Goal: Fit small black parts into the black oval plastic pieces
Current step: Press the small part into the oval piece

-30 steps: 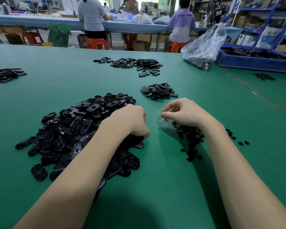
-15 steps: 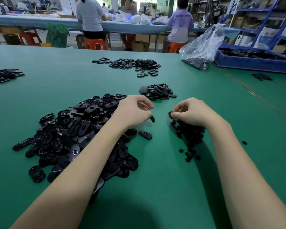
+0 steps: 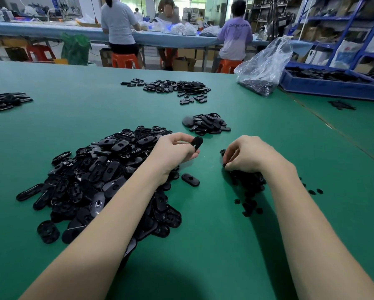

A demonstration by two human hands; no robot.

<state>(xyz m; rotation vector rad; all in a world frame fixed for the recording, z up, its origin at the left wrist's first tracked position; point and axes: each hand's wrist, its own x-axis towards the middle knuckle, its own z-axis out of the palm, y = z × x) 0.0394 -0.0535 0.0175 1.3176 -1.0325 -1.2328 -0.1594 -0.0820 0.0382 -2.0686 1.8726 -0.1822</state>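
Left hand (image 3: 173, 151) is up off the green table mat (image 3: 214, 245), pinching one black oval plastic piece (image 3: 196, 143) between thumb and fingertips; the piece is tilted, its far end sticking out past the fingers. Left forearm lies across the big heap of black oval plastic pieces (image 3: 90, 178), which sits left of centre.

Right hand (image 3: 247, 154) is curled knuckles-up over the small pile of little black round parts (image 3: 246, 185), fingertips down in the pile's far edge. Fingers are closed in tight; can't tell whether a part is actually held, the tips hide it.

One single black oval piece (image 3: 190, 179) lies flat on the mat between the two hands, just beside the heap, touching neither hand. A few stray round parts (image 3: 316, 191) sit right of the right forearm, apart from the pile.

Beyond the hands: a small stack of black oval pieces (image 3: 206, 124), then a wider scatter of black oval pieces (image 3: 175, 87) further back, and another batch of black pieces (image 3: 4, 100) at the left edge. Clear plastic bag (image 3: 266, 66) of dark parts and a blue plastic bin (image 3: 333, 85) stand at the far right. Three people at a blue bench (image 3: 52, 33) behind.
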